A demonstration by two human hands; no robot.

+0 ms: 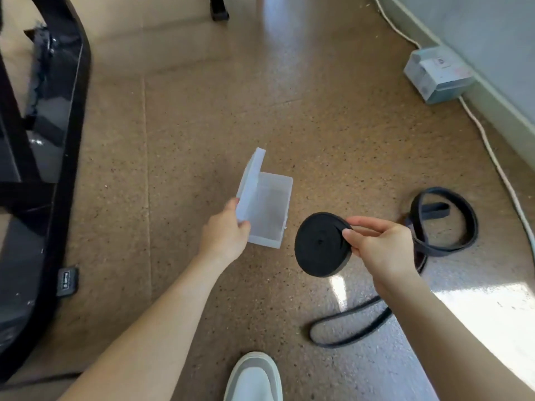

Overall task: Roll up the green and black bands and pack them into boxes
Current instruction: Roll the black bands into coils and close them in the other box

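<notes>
My left grip (224, 235) is curled on the near left corner of the clear plastic box (270, 211), thumb over the rim and fingers behind the wall. The box stands open, its hinged lid (250, 173) raised upright along the left side, and inside it I see only its own translucent bottom. I cannot tell whether the box rests on the floor (202, 125) or is lifted just off it. My right grip (382, 247) pinches the rolled black band (318, 246) at its right edge, thumb on the face and fingers behind; the flat coil is in the air just to the right of the box, apart from it. Behind that hand a loose black band (444, 227) lies in loops on the floor, and a further dark strand (347, 331) curves near my arm. My grey and white shoe (254, 377) shows at the bottom edge.
</notes>
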